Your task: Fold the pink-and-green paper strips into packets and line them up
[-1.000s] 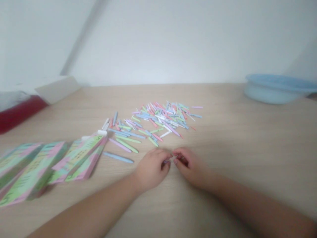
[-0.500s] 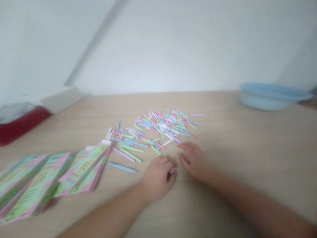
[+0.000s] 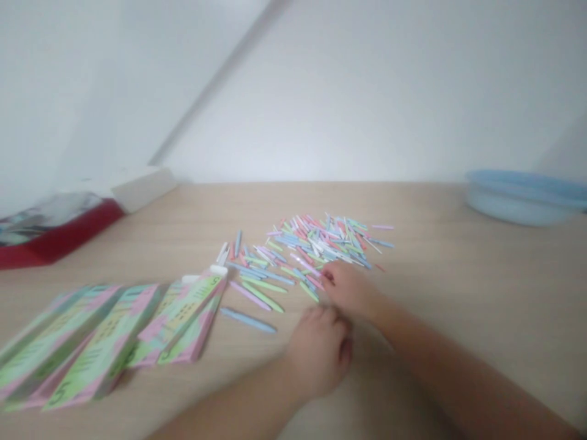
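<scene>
A heap of slim pastel pens or pen-like sticks [image 3: 321, 238] in pink, green, blue, white and purple lies at the middle of the table. At its near edge, my right hand [image 3: 351, 290] has its fingers pinched at the end of a purple pen-like stick [image 3: 306, 265]. My left hand [image 3: 318, 349] is closed just in front of my right hand, and its curled fingers hide whatever is inside. Left of it, a blue pen-like stick [image 3: 248, 319] lies apart, near loose green and purple ones.
Long pink-and-green printed boxes [image 3: 96, 348] lie side by side at the left front. Behind them stand a red tray [image 3: 68, 235] and a white box [image 3: 143, 186]. A light blue basin [image 3: 523, 201] sits at the far right, before a pale wall.
My right hand has closed on the purple stick and shifted it left at the heap's near edge. My left hand has turned, hiding the small pale thing seen in it before. The view has shifted.
</scene>
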